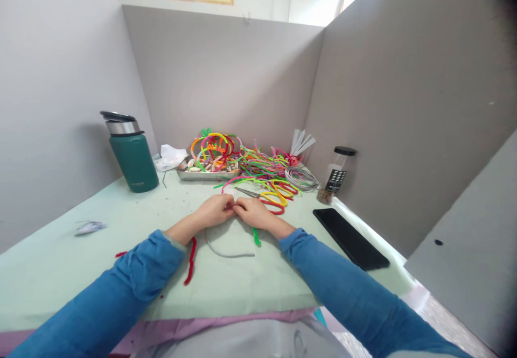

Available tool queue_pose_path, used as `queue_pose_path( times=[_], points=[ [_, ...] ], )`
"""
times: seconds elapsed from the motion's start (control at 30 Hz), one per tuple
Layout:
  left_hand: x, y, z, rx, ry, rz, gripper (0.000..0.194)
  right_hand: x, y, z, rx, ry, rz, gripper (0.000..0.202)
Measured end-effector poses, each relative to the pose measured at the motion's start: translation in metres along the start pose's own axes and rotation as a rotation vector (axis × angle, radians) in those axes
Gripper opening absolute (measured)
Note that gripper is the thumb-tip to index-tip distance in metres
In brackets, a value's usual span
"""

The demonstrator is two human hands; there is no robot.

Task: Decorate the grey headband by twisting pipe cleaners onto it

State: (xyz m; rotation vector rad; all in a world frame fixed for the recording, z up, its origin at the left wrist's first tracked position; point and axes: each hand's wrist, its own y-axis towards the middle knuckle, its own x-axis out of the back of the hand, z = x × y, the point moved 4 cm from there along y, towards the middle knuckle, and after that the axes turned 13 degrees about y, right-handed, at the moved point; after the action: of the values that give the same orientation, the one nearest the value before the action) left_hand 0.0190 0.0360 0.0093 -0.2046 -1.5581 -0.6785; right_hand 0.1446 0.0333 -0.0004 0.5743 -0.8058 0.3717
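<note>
My left hand (216, 210) and my right hand (253, 212) meet over the middle of the table, fingertips pinched together. What they pinch is too small and covered to make out. Just behind my left hand a pink pipe cleaner (223, 188) curves toward the pile. A grey wire (230, 254) bends across the cloth below my hands, one end near my left hand. Beside my left wrist lies a red pipe cleaner (191, 261); a short green pipe cleaner (256, 236) shows under my right hand. Scissors (249, 191) with yellow-and-red wrapped handles lie just beyond my right hand.
At the back stand a metal tray (208, 176) with a colourful pipe-cleaner piece and a pipe-cleaner pile (262, 161). A coil of grey wire (302, 179), a jar (336, 175) and a phone (350, 238) are right; a green bottle (135, 161) is left. Grey partitions (226, 72) enclose the table.
</note>
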Motion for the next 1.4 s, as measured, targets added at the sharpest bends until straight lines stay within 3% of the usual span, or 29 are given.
queue_pose_path(
  times=[1.4],
  points=[
    [0.0006, -0.0002, -0.0001, 0.015, -0.009, 0.005, 0.015, 0.0007, -0.0003, 0.0023, -0.006, 0.002, 0.007, 0.021]
  ],
)
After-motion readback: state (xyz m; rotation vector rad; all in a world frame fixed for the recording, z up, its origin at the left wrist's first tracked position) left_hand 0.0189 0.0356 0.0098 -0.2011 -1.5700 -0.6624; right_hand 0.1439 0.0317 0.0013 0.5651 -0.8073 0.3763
